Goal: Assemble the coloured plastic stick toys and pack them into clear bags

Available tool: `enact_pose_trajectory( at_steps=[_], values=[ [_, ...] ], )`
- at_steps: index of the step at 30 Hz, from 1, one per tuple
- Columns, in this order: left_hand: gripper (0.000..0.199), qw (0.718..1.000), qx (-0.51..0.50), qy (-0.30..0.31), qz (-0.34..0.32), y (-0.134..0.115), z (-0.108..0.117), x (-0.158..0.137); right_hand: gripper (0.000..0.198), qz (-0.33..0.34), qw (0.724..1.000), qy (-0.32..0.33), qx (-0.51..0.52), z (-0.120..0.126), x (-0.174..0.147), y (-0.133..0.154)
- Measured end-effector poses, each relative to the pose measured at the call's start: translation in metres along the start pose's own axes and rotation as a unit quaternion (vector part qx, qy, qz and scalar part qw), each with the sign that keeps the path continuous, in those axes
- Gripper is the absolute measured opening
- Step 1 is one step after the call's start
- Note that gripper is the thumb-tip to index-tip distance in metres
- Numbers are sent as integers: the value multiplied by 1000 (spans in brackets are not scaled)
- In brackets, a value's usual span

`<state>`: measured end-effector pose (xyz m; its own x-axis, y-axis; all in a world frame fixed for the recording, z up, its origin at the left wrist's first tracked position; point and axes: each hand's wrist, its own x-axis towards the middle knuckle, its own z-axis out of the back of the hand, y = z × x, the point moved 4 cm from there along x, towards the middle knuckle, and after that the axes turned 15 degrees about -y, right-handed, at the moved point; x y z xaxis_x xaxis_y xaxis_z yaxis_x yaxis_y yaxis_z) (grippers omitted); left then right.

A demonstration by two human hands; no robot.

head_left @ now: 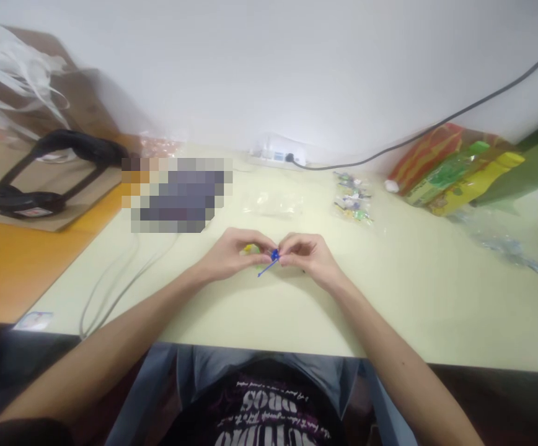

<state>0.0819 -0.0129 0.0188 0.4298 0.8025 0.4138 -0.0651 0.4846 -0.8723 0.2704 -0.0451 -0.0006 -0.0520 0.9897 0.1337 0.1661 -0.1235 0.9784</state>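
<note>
Just above the pale table point(250, 316), both of my hands meet over a small blue plastic piece point(274, 255) with a thin rod pointing down and to the left. My left hand point(234, 254) pinches it from the left between thumb and fingertips. From the right, the fingertips of my right hand point(310, 255) close on the same piece. Small yellow and green parts point(250, 249) show behind my left fingers, mostly covered. The piece's exact kind is too small to make out.
Several small coloured parts in clear bags point(352, 198) lie at the back right. Beyond them are a yellow bottle point(483, 183) and a green bottle point(450, 173). A power strip point(278, 152) sits by the wall. Cables point(111, 285) and a black-padded frame point(50, 173) are leftward.
</note>
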Motion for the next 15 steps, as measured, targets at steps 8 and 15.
enact_pose_trajectory(
  at_steps=[8, 15],
  values=[
    [16, 998, -21, 17, -58, -2, -5, -2, 40, 29, 999, -3, -42, 3, 1, -2],
    [19, 988, 50, -91, -112, -6, -3, 0, 46, 158, 963, -142, -164, 36, 7, 23]
  ],
)
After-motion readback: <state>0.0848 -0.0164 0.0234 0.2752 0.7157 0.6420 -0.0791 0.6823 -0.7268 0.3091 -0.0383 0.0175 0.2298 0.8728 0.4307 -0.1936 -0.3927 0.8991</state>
